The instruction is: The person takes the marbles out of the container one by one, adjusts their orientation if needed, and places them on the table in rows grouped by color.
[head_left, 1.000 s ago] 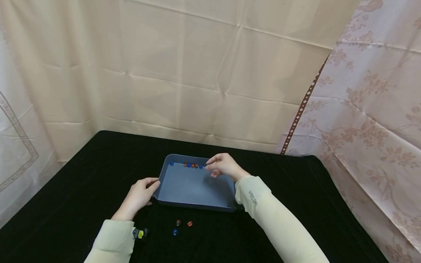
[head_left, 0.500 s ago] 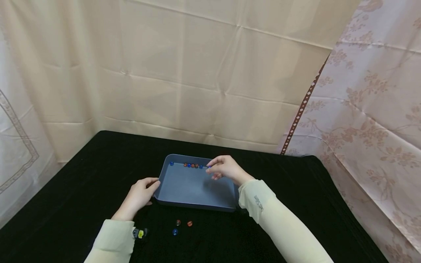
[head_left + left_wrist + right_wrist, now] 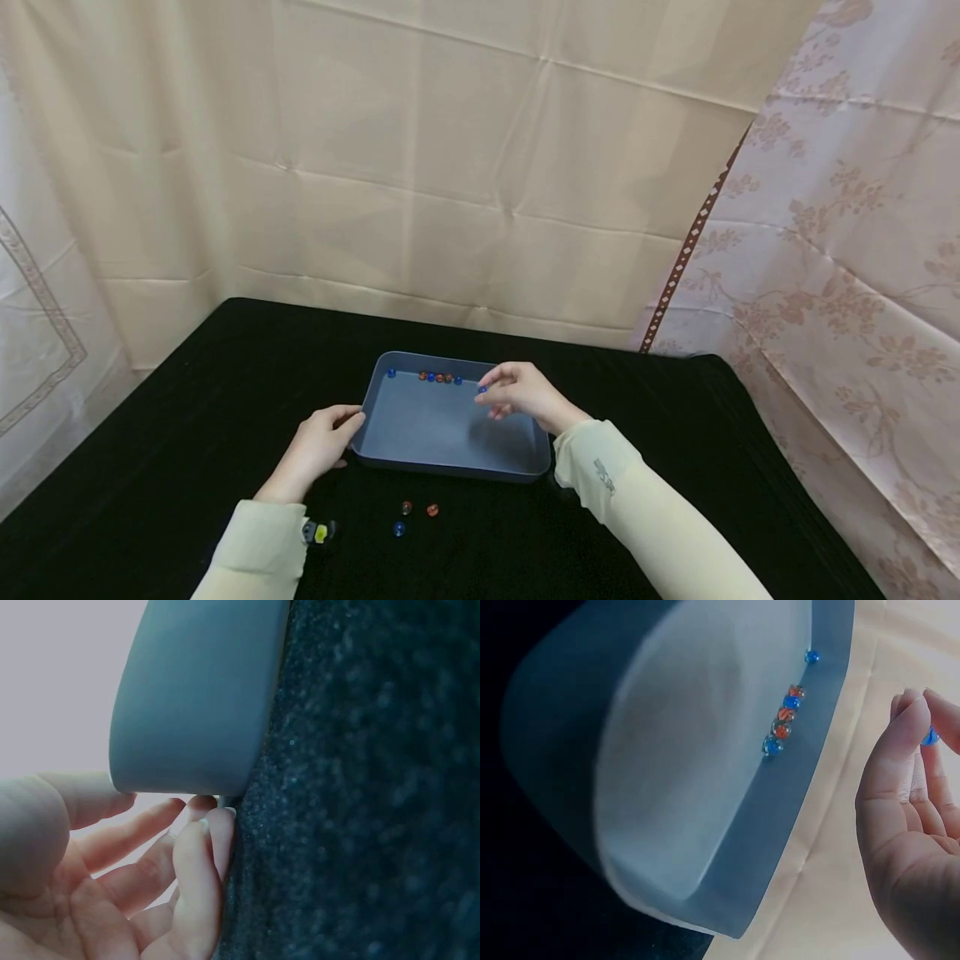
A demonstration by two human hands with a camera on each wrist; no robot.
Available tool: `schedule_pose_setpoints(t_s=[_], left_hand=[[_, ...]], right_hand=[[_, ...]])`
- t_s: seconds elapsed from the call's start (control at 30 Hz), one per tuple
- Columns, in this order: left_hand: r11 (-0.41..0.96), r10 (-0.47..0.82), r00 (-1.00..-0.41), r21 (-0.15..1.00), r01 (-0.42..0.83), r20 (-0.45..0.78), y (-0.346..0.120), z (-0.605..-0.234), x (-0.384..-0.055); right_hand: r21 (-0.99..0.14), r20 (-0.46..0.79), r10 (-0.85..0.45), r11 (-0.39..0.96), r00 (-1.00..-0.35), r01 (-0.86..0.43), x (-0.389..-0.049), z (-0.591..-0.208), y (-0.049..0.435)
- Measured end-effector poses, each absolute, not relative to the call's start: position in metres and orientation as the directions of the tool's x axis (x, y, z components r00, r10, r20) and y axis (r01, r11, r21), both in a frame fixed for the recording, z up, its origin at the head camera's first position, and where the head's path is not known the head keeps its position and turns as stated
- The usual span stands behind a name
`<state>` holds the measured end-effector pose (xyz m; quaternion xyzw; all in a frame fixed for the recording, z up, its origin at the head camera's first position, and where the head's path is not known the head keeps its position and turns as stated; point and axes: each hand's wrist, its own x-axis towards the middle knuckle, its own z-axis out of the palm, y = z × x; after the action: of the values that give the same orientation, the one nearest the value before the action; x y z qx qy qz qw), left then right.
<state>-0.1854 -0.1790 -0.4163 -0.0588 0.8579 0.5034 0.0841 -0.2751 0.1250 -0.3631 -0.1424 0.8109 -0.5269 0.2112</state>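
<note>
A blue marble (image 3: pixel 930 737) is pinched between the thumb and fingertips of my right hand (image 3: pixel 527 393), raised over the right part of the blue-grey tray (image 3: pixel 450 433). My left hand (image 3: pixel 321 440) holds the tray's left side. In the left wrist view its thumb (image 3: pixel 97 799) is at the rim and its curled fingers (image 3: pixel 196 870) reach the bottom edge. Along the tray's far wall lies a short row of blue and orange marbles (image 3: pixel 440 378), with a lone blue marble (image 3: pixel 392 373) in the far left corner.
On the black cloth (image 3: pixel 225 400) in front of the tray lie an orange marble (image 3: pixel 432 510), a reddish clear marble (image 3: pixel 407 507) and another blue marble (image 3: pixel 399 528). A beige curtain (image 3: pixel 420 183) hangs behind the table, and a floral cloth (image 3: pixel 847 250) hangs at the right.
My right hand has drawn slightly right and nearer, away from the row, and the blue marble now shows between its fingertips. The left hand and the tray stay put.
</note>
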Motion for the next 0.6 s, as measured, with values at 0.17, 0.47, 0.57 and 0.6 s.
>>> schedule_pose_setpoints(t_s=[0.17, 0.47, 0.57, 0.6], left_hand=[[0.489, -0.018, -0.978, 0.852, -0.188, -0.206, -0.179, -0.416, -0.185], [0.491, -0.019, -0.98, 0.852, -0.182, -0.198, -0.178, -0.416, -0.185], [0.492, -0.02, -0.981, 0.852, -0.179, -0.195, -0.178, -0.416, -0.185], [0.492, -0.02, -0.981, 0.852, -0.178, -0.193, -0.179, -0.416, -0.185]], right_hand=[[-0.916, -0.204, -0.466, 0.401, -0.861, 0.0, -0.27, -0.365, 0.126], [-0.921, -0.218, -0.508, 0.39, -0.833, 0.003, -0.26, -0.367, 0.127], [-0.925, -0.221, -0.517, 0.38, -0.827, 0.01, -0.257, -0.366, 0.127], [-0.927, -0.222, -0.521, 0.375, -0.824, 0.013, -0.255, -0.366, 0.127]])
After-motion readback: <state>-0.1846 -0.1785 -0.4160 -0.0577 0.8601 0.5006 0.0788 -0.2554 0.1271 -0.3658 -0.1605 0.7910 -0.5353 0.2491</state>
